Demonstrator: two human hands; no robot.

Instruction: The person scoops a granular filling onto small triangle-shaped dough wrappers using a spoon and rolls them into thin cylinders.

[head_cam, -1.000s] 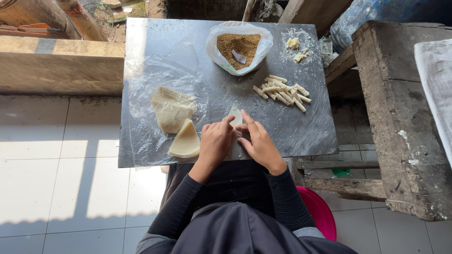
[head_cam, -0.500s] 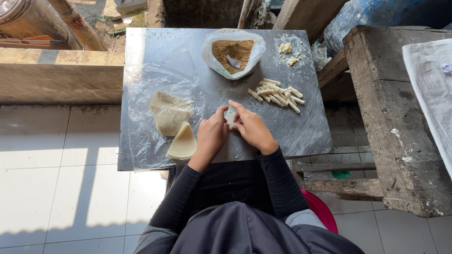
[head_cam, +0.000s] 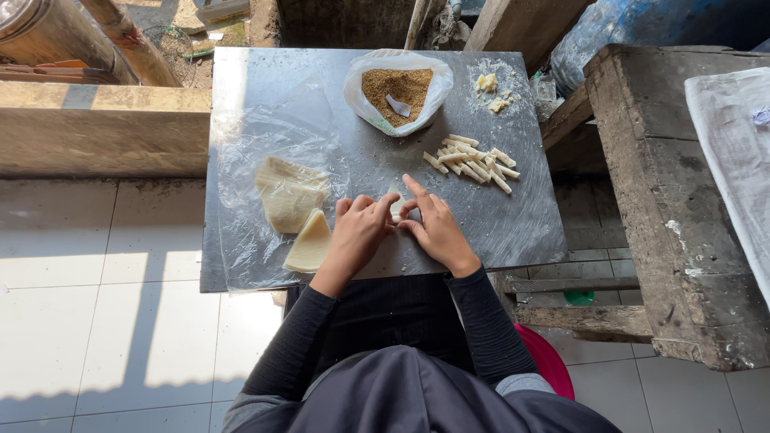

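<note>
My left hand [head_cam: 358, 234] and my right hand [head_cam: 434, 226] meet at the near middle of a grey metal tabletop [head_cam: 321, 104]. Together they pinch a small pale dough wrapper [head_cam: 395, 205], rolled between the fingertips and mostly hidden by them. To the left, a stack of pale triangular wrapper sheets [head_cam: 290, 210] lies on clear plastic film [head_cam: 249, 152]. Several finished thin rolls [head_cam: 473, 162] are piled just beyond my right hand. Farther back stands an open plastic bag of brown crumbly filling [head_cam: 398, 87] with a small white scoop in it.
Pale dough scraps [head_cam: 491, 91] lie at the table's far right corner. A rough wooden bench [head_cam: 678, 200] stands to the right with a white cloth [head_cam: 734, 152] on it. A concrete ledge [head_cam: 96, 128] is on the left, white floor tiles [head_cam: 88, 321] below, a pink stool [head_cam: 549, 361] under me.
Both hands stayed on the small wrapper and kept rolling it, fingers closing tighter around it. The view shifted slightly; nothing else on the table moved.
</note>
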